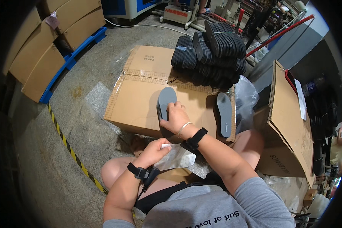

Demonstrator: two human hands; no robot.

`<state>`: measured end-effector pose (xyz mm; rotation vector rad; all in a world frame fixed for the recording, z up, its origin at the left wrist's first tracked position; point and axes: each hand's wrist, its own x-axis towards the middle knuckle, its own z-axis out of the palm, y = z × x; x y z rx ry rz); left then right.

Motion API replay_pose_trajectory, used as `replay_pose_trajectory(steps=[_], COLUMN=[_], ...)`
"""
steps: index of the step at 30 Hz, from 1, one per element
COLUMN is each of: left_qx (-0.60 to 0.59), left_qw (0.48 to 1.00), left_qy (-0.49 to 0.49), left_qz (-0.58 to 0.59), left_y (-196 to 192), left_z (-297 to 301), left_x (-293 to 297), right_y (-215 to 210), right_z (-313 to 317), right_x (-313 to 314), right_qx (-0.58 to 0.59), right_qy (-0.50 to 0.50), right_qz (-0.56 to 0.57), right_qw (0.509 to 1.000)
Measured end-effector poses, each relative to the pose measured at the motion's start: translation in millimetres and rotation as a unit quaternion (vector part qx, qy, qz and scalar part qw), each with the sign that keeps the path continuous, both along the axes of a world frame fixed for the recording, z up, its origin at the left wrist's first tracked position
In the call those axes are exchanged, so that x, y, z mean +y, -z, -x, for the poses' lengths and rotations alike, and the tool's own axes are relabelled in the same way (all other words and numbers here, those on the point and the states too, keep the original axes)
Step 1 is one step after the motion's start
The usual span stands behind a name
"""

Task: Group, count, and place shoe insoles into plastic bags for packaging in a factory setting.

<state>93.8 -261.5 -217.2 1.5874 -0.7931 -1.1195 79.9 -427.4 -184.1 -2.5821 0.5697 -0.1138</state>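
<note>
My right hand (177, 118) grips a small stack of grey shoe insoles (167, 97) near the front edge of a closed cardboard box (135, 102). Its thumb presses the stack's left side and the fingers lie over the right. Closer to my lap, my left hand (152, 152) pinches a white printed paper sheet (176, 157) between thumb and fingers. Part of that sheet passes behind my right wrist. A separate grey insole (224, 114) lies at the box's right front. Behind it, bundles of dark insoles (212, 49) are piled high on the box's far right.
An open carton (281, 125) stands at the right, with clear plastic (246, 100) between it and the box. Cartons (38, 57) rest on a blue pallet (66, 62) at the far left. Yellow-and-black tape (70, 148) crosses the floor. Machinery and a red bar (281, 36) are at the back.
</note>
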Motion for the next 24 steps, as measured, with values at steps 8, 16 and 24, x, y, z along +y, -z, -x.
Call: replay_pose_trajectory(steps=[8,16,24], left_qx=[0.313,0.416,0.446], left_qw=[0.943,0.905,0.887], left_qy=[-0.109,-0.085,-0.112], left_qz=[0.017,0.031,0.049], left_y=[-3.3,-3.0,1.0], left_z=[-2.0,-7.0,-4.9], left_x=[-1.5,-4.4,-3.6], right_y=[-4.3,1.7,12.7], right_z=[53.1,94.8,99.5], right_x=[-42.1,11.3,18.9], right_qx=[-0.059,-0.174,-0.218], right_qy=[0.042,-0.143,-0.167], right_qz=[0.082,-0.028,0.091], right_qw=[0.994,0.974,0.957])
